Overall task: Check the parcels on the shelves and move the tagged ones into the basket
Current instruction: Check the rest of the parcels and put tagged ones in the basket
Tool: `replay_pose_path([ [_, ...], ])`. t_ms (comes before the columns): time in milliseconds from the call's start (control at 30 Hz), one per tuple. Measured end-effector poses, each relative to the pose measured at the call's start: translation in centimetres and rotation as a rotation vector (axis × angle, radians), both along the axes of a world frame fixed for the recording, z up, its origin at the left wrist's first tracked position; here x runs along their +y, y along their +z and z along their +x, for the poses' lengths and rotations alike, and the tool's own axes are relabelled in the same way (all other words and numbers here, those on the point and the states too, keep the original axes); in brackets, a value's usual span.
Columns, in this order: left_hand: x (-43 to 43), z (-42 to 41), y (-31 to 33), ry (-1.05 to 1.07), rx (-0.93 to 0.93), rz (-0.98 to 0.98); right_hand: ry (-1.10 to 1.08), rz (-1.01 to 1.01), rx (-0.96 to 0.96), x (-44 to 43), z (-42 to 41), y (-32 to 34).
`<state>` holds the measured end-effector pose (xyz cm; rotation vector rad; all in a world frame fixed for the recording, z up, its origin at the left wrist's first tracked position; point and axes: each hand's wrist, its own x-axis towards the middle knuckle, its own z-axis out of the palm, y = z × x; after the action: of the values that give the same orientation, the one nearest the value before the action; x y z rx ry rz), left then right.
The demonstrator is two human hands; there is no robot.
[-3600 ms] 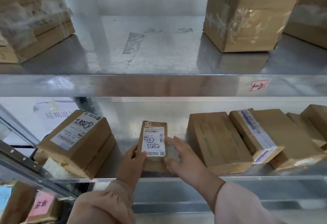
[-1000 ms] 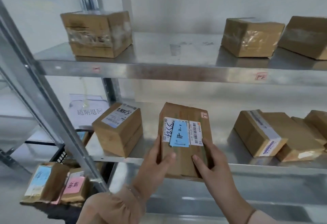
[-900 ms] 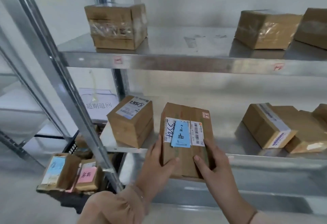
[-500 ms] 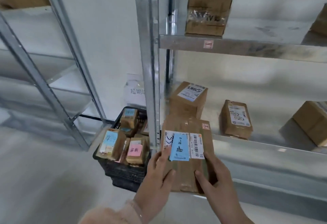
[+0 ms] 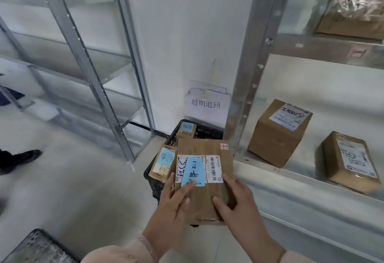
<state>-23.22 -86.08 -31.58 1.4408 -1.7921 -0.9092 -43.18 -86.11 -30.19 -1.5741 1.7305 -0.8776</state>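
I hold a flat brown parcel (image 5: 204, 152) with a blue tag stuck over its white label. My left hand (image 5: 174, 204) grips its left side with the thumb on the tag. My right hand (image 5: 234, 200) grips its lower right corner. The parcel hangs directly over the black basket (image 5: 154, 183), which stands on the floor beside the shelf post and holds several blue-tagged parcels (image 5: 164, 161). On the shelf (image 5: 291, 181) to the right sit a cube-shaped box (image 5: 276, 138) and a smaller labelled box (image 5: 349, 163), neither with a coloured tag that I can see.
A metal shelf post (image 5: 249, 75) rises just right of the basket. A white sign (image 5: 205, 104) with black characters stands behind the basket. Another steel rack (image 5: 83, 59) is at the left. A dark shoe (image 5: 18, 156) shows at the left edge, and a taped box (image 5: 353, 9) sits on the upper shelf.
I have turned left from the shelf, carrying the blue-tagged parcel in both hands. It has come from beside the shelf post to above the basket, and the view is closer.
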Motion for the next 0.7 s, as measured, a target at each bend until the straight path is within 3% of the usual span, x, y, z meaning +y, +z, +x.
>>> replay_pose_path([
  [367,-11.3,5.2,-1.2,0.26,0.046,0.02,0.149,0.109,-0.027,-12.7,4.5,-1.1],
  [700,-25.6,8.2,-4.6,0.196,0.34,0.355,0.028,0.238,-0.022,-24.3,7.6,-3.6],
])
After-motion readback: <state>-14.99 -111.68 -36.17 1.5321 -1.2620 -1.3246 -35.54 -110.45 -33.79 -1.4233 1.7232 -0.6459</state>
